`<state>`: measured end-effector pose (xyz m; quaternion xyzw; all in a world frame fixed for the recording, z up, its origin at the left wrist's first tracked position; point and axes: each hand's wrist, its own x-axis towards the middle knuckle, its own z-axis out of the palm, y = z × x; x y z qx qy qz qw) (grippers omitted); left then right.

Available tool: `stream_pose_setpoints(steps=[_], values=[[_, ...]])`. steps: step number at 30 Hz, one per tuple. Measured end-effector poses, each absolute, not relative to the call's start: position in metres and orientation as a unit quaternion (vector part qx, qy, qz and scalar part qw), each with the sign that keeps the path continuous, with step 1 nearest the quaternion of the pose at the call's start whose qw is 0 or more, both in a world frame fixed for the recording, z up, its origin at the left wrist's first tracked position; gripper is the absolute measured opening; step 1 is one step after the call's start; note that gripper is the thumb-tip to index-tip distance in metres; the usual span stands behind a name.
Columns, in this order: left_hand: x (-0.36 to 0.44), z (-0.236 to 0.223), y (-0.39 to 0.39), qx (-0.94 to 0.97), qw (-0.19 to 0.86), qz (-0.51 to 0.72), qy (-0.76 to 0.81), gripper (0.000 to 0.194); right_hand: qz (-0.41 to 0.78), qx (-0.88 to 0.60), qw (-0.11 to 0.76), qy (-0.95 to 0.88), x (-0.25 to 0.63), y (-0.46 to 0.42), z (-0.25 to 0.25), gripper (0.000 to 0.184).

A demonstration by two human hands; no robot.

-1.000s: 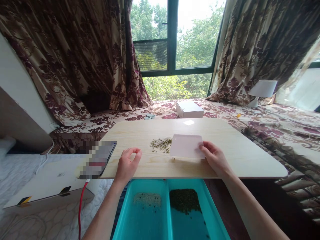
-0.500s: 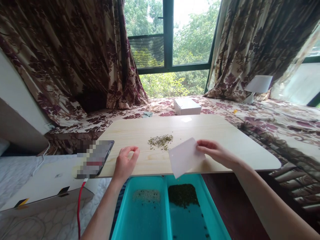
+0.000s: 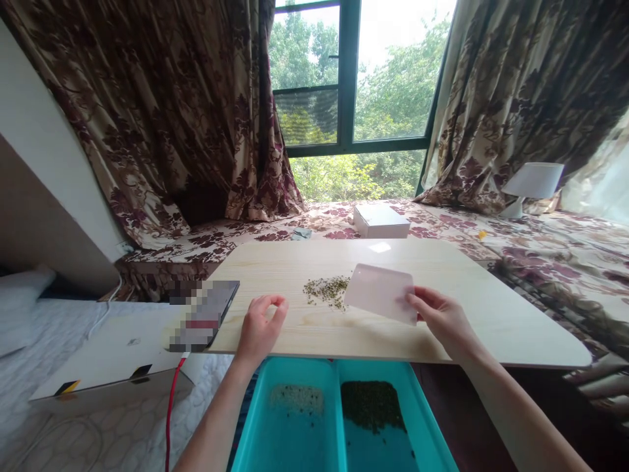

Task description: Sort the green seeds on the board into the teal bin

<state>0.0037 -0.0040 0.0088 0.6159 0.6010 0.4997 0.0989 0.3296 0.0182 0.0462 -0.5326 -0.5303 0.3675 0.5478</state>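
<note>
My right hand (image 3: 445, 320) pinches a white plastic card (image 3: 381, 293) by its right edge, holding it low over the pale wooden board (image 3: 491, 308). The card's left edge is next to a small pile of green and pale grains (image 3: 327, 290). My left hand (image 3: 261, 327) rests on the board's near edge with its fingers curled loosely and nothing in them, left of the pile. Below the board sits a teal tray (image 3: 339, 419) with two compartments: pale grains (image 3: 296, 397) in the left one, dark green grains (image 3: 371, 403) in the right.
A phone (image 3: 206, 313) lies on the board's left end, with a red cable (image 3: 170, 413) below it. A white box (image 3: 381, 221) and a white lamp (image 3: 531, 185) stand on the patterned cloth behind. A flat cardboard box (image 3: 108, 360) lies at the left.
The card went from beside the pile to tilted over the board's near edge above the tray, and is now back beside the pile. My left hand stayed in place.
</note>
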Motion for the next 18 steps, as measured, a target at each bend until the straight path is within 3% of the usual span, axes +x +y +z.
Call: stream_pose_setpoints(steps=[18], values=[[0.0032,0.0076,-0.0035,0.614,0.096,0.503,0.601,0.023,0.375,-0.543,0.532,-0.531,0.3286,0.0201,0.0464,0.025]])
